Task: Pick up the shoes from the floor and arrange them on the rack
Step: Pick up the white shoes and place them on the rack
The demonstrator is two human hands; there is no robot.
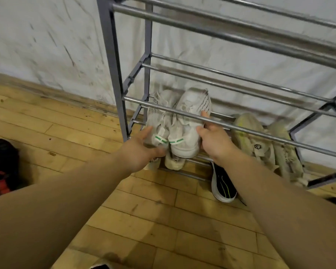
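Note:
Two white sneakers with green heel tabs sit side by side at the left end of the grey metal rack (221, 124), on a low tier. My left hand (142, 150) holds the heel of the left white sneaker (155, 121), fingers curled under it. My right hand (211, 138) grips the side of the right white sneaker (186, 129), thumb and fingers around it. A cream shoe (174, 162) lies beneath them on the bottom bars.
A pair of beige sneakers (260, 144) rests on the rack to the right. A black shoe with a white sole (222, 186) lies on the wooden floor under my right arm. A black and red shoe (2, 166) lies at far left. A white wall stands behind.

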